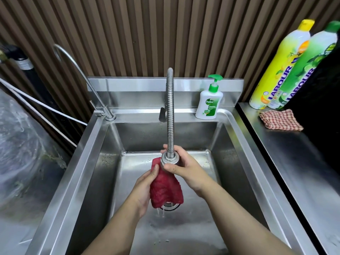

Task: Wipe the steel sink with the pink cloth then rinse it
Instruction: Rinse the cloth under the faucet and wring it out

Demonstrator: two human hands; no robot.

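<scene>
- Head view, looking down into a deep steel sink (103, 144) set against a wall of brown vertical slats.
- At the middle of the basin, the right hand (185, 168) is wrapped around the round spray head (170, 160) of a flexible ribbed faucet hose (170, 111), fingers closed on it, aiming it downward.
- The left hand (147, 188) grips the pink cloth (165, 188) from the left side, thumb pressed on its upper edge; the cloth looks dark pink and soaked.
- The cloth hangs directly beneath the spray head, touching it at the top, and its lower edge dangles just above the round drain (170, 206).
- Drops of water fall from the cloth's bottom edge, and the sink floor around the drain is wet.
- A second thin tap (81, 70) rises at the sink's back left corner; a white pump bottle of hand wash (208, 102) stands on the back ledge to the right.
- On the counter to the right stand a yellow bottle (281, 67) and a green bottle (305, 70) of dish liquid, with a folded checked cloth (280, 119) lying near them.
- Judgement: this appears to be the rinsing step, with the cloth held under the spray rather than wiping steel.
- Judgement: the next move likely calls for squeezing or turning the cloth under the water, keeping it over the drain so runoff stays in the basin.
</scene>
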